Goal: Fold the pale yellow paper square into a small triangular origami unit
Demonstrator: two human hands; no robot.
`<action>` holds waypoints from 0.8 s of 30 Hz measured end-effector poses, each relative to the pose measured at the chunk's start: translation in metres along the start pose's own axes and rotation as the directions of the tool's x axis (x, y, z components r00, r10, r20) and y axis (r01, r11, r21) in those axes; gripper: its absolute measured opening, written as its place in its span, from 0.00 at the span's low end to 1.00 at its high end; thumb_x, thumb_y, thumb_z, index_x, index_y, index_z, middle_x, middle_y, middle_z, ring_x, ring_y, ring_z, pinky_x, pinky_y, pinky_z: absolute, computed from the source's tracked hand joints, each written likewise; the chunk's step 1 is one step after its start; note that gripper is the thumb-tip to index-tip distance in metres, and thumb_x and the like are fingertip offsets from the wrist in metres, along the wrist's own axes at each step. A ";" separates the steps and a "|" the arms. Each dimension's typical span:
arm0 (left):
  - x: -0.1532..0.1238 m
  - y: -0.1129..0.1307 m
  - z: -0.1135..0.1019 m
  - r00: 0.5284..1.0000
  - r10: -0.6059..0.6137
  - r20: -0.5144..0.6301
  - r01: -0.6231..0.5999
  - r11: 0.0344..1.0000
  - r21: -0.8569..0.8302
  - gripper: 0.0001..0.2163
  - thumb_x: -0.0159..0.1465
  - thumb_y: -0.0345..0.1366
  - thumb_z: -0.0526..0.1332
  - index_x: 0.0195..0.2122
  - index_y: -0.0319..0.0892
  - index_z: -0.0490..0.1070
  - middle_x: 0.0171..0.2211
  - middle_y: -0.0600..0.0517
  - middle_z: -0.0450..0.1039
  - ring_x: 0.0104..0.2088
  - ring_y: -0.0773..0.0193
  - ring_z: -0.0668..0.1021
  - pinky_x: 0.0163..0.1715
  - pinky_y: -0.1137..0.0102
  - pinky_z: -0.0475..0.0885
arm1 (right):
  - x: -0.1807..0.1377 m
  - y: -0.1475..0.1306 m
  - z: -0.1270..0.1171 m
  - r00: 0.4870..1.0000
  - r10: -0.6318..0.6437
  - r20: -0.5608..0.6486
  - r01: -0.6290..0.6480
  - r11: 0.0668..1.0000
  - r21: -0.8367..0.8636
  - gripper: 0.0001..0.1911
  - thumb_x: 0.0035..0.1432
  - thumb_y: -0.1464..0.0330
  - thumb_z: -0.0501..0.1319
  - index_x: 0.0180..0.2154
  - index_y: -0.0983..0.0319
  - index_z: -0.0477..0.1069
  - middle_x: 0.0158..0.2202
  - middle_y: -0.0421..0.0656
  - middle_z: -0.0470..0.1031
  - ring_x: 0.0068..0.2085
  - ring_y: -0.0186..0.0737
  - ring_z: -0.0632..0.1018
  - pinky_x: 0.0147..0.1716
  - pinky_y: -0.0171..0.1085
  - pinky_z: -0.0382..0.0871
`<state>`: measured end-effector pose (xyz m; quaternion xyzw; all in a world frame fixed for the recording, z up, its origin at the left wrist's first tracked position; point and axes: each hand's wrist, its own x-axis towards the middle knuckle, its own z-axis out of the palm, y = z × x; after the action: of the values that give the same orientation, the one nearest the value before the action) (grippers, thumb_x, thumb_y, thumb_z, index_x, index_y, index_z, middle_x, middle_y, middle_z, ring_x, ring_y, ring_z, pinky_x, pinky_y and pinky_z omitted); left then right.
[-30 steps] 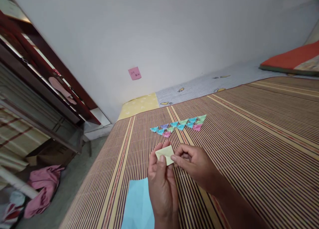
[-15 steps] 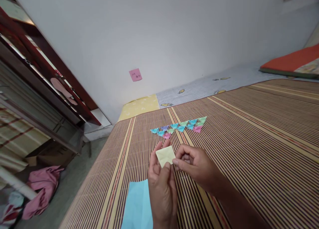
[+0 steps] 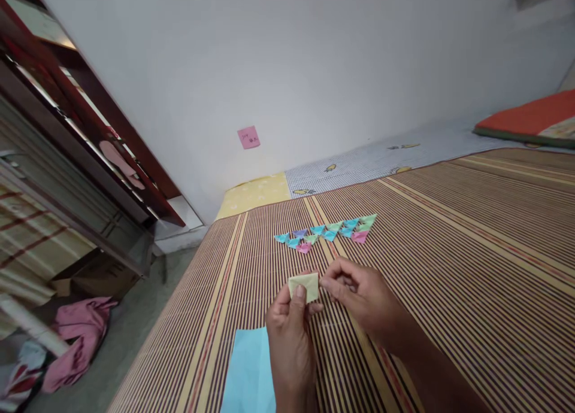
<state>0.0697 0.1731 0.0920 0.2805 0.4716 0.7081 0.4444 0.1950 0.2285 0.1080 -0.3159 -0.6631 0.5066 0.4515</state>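
A small pale yellow piece of folded paper point(image 3: 309, 285) is held in my left hand point(image 3: 291, 344), with the thumb pressed flat on its front and the fingers behind. My right hand point(image 3: 371, 299) is closed in a pinch at the paper's right edge. Whether its fingertips grip that edge, I cannot tell. Beyond both hands, several small folded paper triangles point(image 3: 330, 236) in blue, green, pink and purple lie in rows on the striped mat point(image 3: 449, 269). Partly hidden by my left wrist, a light blue sheet of paper point(image 3: 249, 368) lies creased on the mat.
A white wall point(image 3: 336, 66) with a pink note point(image 3: 248, 137) stands behind the mat. Patterned cloth point(image 3: 350, 172) runs along its far edge, and an orange folded cloth point(image 3: 530, 115) lies far right. Off the left edge, pink cloth point(image 3: 81, 335) rests on the floor.
The folded paper has tipped and now looks shorter from top to bottom. My left thumb has moved up over its front, and the left fingers have curled behind it.
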 end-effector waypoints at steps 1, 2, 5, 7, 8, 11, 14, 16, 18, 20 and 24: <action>0.000 0.000 -0.001 1.000 0.000 0.013 0.000 1.000 0.019 0.16 0.61 0.45 0.68 0.44 0.38 0.80 0.41 0.44 0.81 0.38 0.59 0.82 0.36 0.69 0.79 | 0.000 0.000 -0.002 0.999 -0.031 -0.028 0.031 1.000 -0.005 0.08 0.63 0.65 0.60 0.32 0.61 0.72 0.27 0.38 0.72 0.29 0.35 0.72 0.28 0.34 0.65; 0.000 0.000 -0.002 0.999 -0.001 0.034 0.000 1.000 0.025 0.16 0.62 0.44 0.68 0.45 0.38 0.80 0.41 0.44 0.81 0.39 0.58 0.82 0.36 0.69 0.79 | 0.001 0.000 -0.004 0.997 -0.065 -0.049 0.065 0.998 -0.013 0.08 0.64 0.65 0.60 0.33 0.60 0.73 0.29 0.39 0.74 0.32 0.37 0.74 0.31 0.35 0.67; -0.001 0.001 -0.002 0.991 -0.008 0.134 0.007 1.000 0.009 0.13 0.63 0.41 0.67 0.46 0.40 0.81 0.41 0.45 0.81 0.43 0.57 0.81 0.43 0.65 0.78 | 0.002 0.002 -0.006 0.985 -0.155 -0.072 0.151 0.987 -0.064 0.07 0.64 0.67 0.60 0.35 0.60 0.76 0.34 0.42 0.75 0.37 0.40 0.76 0.37 0.38 0.68; -0.002 0.002 -0.001 0.980 -0.013 0.198 0.010 1.000 0.013 0.13 0.63 0.40 0.67 0.45 0.40 0.81 0.40 0.46 0.82 0.44 0.56 0.81 0.47 0.63 0.77 | 0.001 0.002 -0.007 0.979 -0.192 -0.066 0.185 0.978 -0.093 0.07 0.63 0.68 0.61 0.33 0.60 0.77 0.33 0.41 0.74 0.37 0.40 0.75 0.37 0.39 0.68; -0.003 0.003 -0.001 0.974 -0.019 0.224 0.014 1.000 0.023 0.13 0.64 0.41 0.67 0.45 0.40 0.81 0.39 0.45 0.82 0.44 0.56 0.81 0.48 0.62 0.76 | 0.001 0.001 -0.007 0.978 -0.199 -0.058 0.193 0.976 -0.100 0.07 0.62 0.69 0.62 0.32 0.60 0.77 0.32 0.41 0.73 0.36 0.40 0.75 0.36 0.39 0.67; -0.005 0.006 0.000 0.963 -0.049 0.267 0.035 0.998 0.058 0.14 0.63 0.43 0.66 0.45 0.40 0.82 0.39 0.45 0.82 0.44 0.54 0.81 0.49 0.59 0.76 | 0.000 -0.002 -0.009 0.980 -0.195 -0.029 0.190 0.975 -0.115 0.07 0.62 0.70 0.62 0.32 0.60 0.77 0.31 0.40 0.72 0.35 0.39 0.74 0.35 0.39 0.67; -0.006 0.011 0.001 0.955 -0.062 0.289 0.040 0.996 0.083 0.14 0.64 0.44 0.65 0.45 0.41 0.81 0.41 0.45 0.82 0.44 0.54 0.81 0.49 0.59 0.76 | -0.002 -0.006 -0.010 0.982 -0.190 -0.004 0.188 0.973 -0.135 0.06 0.61 0.71 0.62 0.32 0.60 0.77 0.31 0.40 0.72 0.34 0.38 0.74 0.34 0.38 0.67; -0.007 0.014 0.001 0.949 -0.060 0.309 0.029 0.994 0.106 0.15 0.65 0.45 0.64 0.46 0.42 0.81 0.41 0.45 0.82 0.45 0.54 0.81 0.49 0.59 0.75 | -0.003 -0.009 -0.011 0.980 -0.198 0.008 0.197 0.970 -0.142 0.06 0.61 0.71 0.62 0.31 0.61 0.76 0.32 0.40 0.71 0.34 0.37 0.73 0.34 0.38 0.66; -0.009 0.016 0.001 0.944 -0.061 0.324 0.011 0.988 0.152 0.16 0.66 0.46 0.63 0.47 0.42 0.81 0.41 0.45 0.82 0.44 0.55 0.81 0.48 0.60 0.76 | -0.004 -0.011 -0.011 0.979 -0.203 0.018 0.203 0.966 -0.158 0.07 0.61 0.73 0.62 0.31 0.61 0.76 0.32 0.39 0.71 0.35 0.37 0.73 0.35 0.38 0.66; -0.009 0.018 0.000 0.942 -0.072 0.329 -0.001 0.976 0.218 0.17 0.66 0.47 0.62 0.47 0.41 0.81 0.40 0.45 0.82 0.43 0.55 0.81 0.45 0.61 0.77 | -0.005 -0.013 -0.010 0.978 -0.205 0.029 0.207 0.962 -0.176 0.07 0.61 0.73 0.61 0.31 0.61 0.76 0.32 0.39 0.71 0.36 0.38 0.73 0.36 0.38 0.65; -0.009 0.020 -0.004 0.926 -0.099 0.363 -0.025 0.946 0.323 0.18 0.66 0.49 0.61 0.47 0.41 0.81 0.41 0.45 0.81 0.43 0.54 0.80 0.40 0.65 0.78 | -0.005 -0.015 -0.010 0.978 -0.198 0.069 0.206 0.964 -0.165 0.07 0.60 0.74 0.62 0.30 0.61 0.76 0.31 0.39 0.72 0.36 0.37 0.72 0.37 0.38 0.64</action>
<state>0.0628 0.1603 0.1091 0.4702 0.4925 0.5462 0.4878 0.2070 0.2234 0.1217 -0.2710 -0.7443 0.4071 0.4548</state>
